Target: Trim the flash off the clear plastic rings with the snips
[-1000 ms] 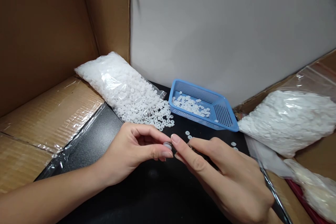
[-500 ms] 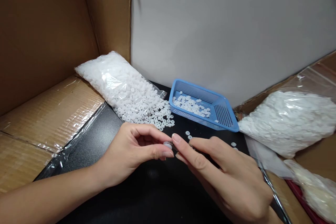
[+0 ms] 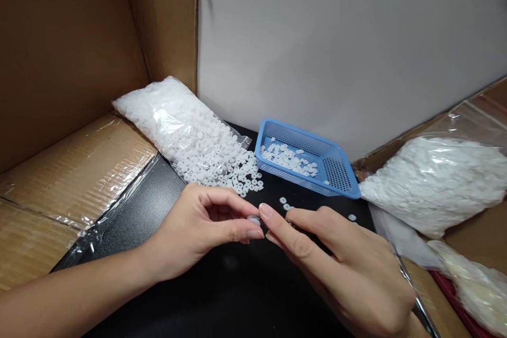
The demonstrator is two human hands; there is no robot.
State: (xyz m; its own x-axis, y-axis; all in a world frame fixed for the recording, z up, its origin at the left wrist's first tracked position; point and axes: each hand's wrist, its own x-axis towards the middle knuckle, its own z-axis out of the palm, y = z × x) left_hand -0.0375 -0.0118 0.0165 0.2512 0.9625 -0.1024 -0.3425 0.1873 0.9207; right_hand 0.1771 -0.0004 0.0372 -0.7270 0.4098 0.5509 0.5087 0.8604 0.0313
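Note:
Over the black tabletop (image 3: 190, 306), the thumb and forefinger of my left hand (image 3: 198, 229) pinch a small translucent white disc (image 3: 254, 220). My right hand (image 3: 344, 269) is closed with its fingertips against the disc's right side. A dark, metallic-looking sliver (image 3: 291, 223) shows between its fingers, mostly hidden, so I cannot make out what it is. Beyond my hands, a clear bag (image 3: 170, 121) spills small white rings (image 3: 245, 174) onto the table. Several loose white discs (image 3: 283, 200) lie just beyond my right fingers.
A blue perforated basket (image 3: 344, 163) with white pieces in it stands behind my hands, against a pale wall (image 3: 336, 37). At right lies a bag of white pieces (image 3: 447, 179), with another plastic bag (image 3: 471, 280) below it. Cardboard (image 3: 71, 169) borders the left.
Both hands stay almost in place. The left thumb and the right hand have shifted very slightly to the right; the disc remains between the fingertips.

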